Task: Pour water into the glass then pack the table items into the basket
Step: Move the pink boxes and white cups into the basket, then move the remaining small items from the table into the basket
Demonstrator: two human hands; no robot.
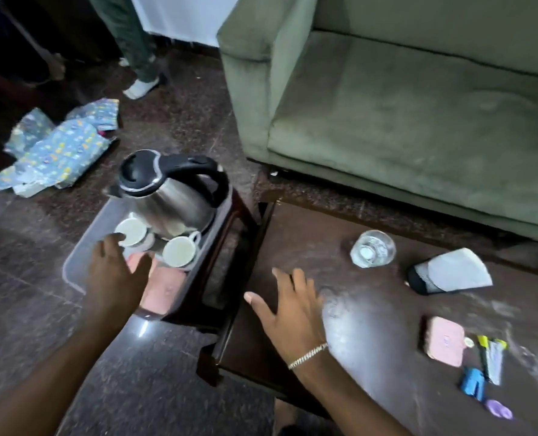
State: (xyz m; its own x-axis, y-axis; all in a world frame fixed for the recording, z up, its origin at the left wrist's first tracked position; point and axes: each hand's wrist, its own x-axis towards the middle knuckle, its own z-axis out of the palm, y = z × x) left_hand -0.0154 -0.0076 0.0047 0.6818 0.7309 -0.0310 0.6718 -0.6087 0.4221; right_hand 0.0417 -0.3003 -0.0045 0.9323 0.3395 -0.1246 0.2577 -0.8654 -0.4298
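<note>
A translucent basket [72,262] rests on a small dark stool at left. Inside it are a steel kettle [170,190] with a black lid and handle, two white cups [179,251], and a pink item [163,294]. My left hand [113,275] hovers over the basket's near side, fingers spread, touching one cup's rim. My right hand [289,306] is open above the dark table [371,309], holding nothing. A glass [373,248] with water stands on the table. Farther right lie a black-and-white pouch [447,275], a pink case [443,341], pens [491,357], and small blue and purple items [475,385].
A green sofa [403,105] stands behind the table. Blue patterned wrapping paper [56,149] lies on the floor at left. Another person's legs and white shoe [141,86] are at the top left. A dark gap separates the stool from the table.
</note>
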